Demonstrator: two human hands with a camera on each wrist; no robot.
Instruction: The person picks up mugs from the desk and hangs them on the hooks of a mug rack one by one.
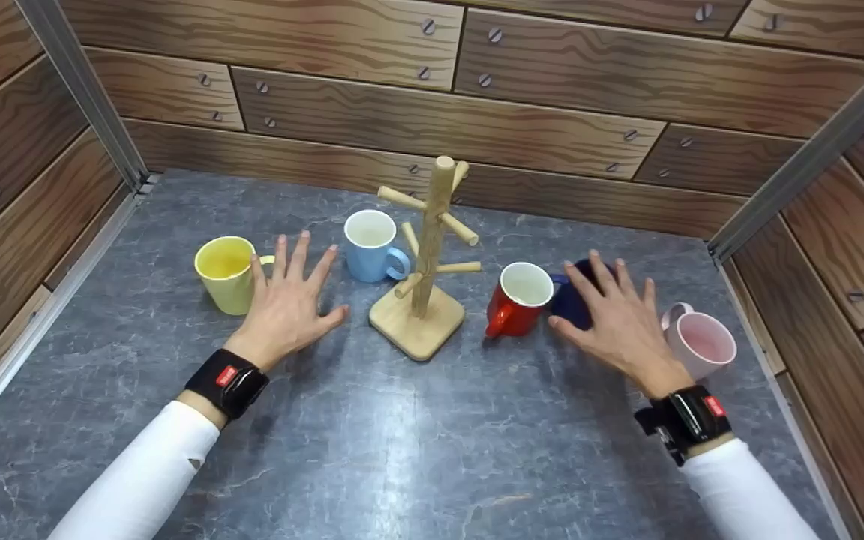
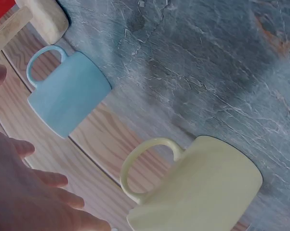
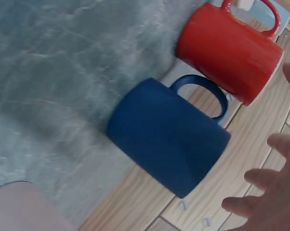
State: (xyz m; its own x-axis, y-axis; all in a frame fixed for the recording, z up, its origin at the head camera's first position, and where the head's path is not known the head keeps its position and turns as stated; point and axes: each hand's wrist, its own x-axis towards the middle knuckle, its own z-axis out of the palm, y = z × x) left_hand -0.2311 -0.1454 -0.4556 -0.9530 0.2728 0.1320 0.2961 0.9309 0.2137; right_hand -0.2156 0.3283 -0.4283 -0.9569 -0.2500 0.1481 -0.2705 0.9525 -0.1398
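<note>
Centrally, one wooden rack (image 1: 430, 247) stands between two hands (image 1: 286, 311) (image 1: 616, 326), fingers spread, the right partly hiding one of five mugs (image 1: 228, 289) (image 1: 368, 259) (image 1: 523, 300) (image 1: 568, 306) (image 1: 702, 349).

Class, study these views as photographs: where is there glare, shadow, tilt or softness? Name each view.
Head view: pale glare streaking the tabletop, soft shadows beside the left hand and right hand; left wrist view: tilted, so the light blue mug and yellow mug seem to lean, the hand dim; right wrist view: tilted too, the dark blue mug leaning, the hand slightly soft.
</note>
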